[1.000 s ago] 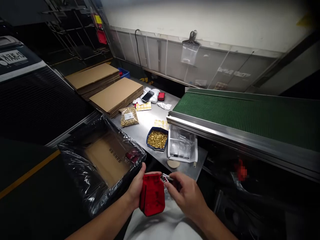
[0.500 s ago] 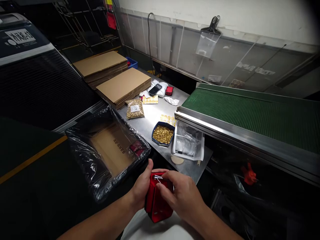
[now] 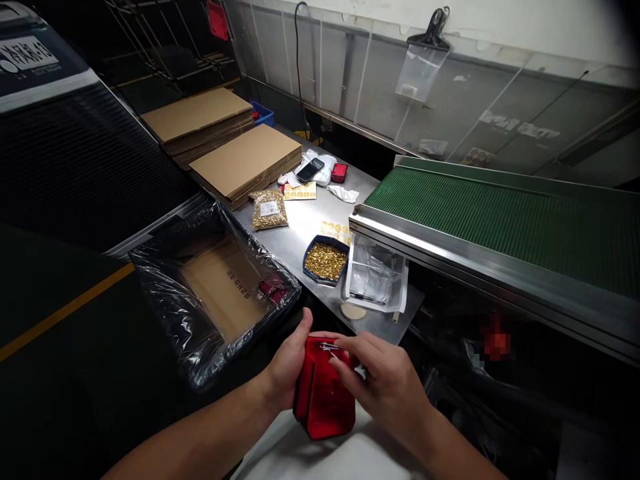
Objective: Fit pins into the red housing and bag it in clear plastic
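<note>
My left hand (image 3: 287, 367) grips the left side of a small red pouch (image 3: 323, 397) held upright over my lap. At the pouch's open top my right hand (image 3: 385, 387) pinches a small shiny clear packet (image 3: 329, 347). A cardboard box lined with black plastic (image 3: 165, 307) stands just left of my hands, with a red pouch (image 3: 273, 287) lying inside its near corner. A blue tray of small gold parts (image 3: 325, 261) sits on the steel table beyond my hands.
Beside the tray is a white bin of clear bags (image 3: 376, 280). A bag of gold parts (image 3: 269, 210), sticker sheets, a phone (image 3: 310, 170) and flat cardboard stacks (image 3: 245, 163) lie farther back. A green conveyor belt (image 3: 500, 220) runs along the right.
My right hand has brought the shiny packet from beside the pouch to its open top. The pouch has turned more upright in my left hand. The view has tilted down slightly.
</note>
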The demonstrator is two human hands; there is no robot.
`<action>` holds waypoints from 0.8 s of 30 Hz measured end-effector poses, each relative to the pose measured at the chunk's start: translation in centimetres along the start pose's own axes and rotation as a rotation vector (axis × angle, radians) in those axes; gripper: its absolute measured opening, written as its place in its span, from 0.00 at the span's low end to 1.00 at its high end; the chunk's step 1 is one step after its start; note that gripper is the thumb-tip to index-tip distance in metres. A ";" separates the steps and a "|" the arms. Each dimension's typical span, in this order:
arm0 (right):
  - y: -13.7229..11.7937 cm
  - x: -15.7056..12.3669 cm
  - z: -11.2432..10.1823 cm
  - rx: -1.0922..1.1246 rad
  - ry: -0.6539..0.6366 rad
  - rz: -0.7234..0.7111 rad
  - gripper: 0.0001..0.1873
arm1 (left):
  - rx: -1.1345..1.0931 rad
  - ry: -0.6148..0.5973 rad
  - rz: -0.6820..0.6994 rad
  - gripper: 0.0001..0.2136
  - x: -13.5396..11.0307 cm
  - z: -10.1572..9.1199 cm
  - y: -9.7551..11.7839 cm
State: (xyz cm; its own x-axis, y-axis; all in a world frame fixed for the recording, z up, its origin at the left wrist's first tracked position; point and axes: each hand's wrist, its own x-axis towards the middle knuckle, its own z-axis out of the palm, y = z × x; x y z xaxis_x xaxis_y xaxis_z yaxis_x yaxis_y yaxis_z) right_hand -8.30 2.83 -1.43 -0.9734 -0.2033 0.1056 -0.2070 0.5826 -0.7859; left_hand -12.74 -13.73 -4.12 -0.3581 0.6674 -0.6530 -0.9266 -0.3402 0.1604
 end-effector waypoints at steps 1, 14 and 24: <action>0.2 -0.1 -0.1 -0.070 0.012 -0.068 0.13 | -0.032 -0.059 -0.030 0.32 0.0 0.0 0.0; 0.5 0.4 -0.6 -0.271 0.023 -0.293 0.10 | -0.161 -0.098 -0.166 0.31 0.1 0.3 -0.5; 2.0 0.0 -1.3 -0.399 0.018 -0.409 0.13 | -0.088 -0.110 -0.208 0.35 0.5 0.6 -0.4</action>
State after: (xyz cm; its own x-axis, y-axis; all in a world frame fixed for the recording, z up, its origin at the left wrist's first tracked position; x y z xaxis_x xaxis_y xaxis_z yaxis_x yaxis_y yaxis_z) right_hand -8.83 5.04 -2.17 -0.8071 -0.4634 0.3658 -0.5848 0.7123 -0.3881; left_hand -12.65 -12.84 -4.05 -0.1751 0.7956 -0.5800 -0.9699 -0.2407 -0.0373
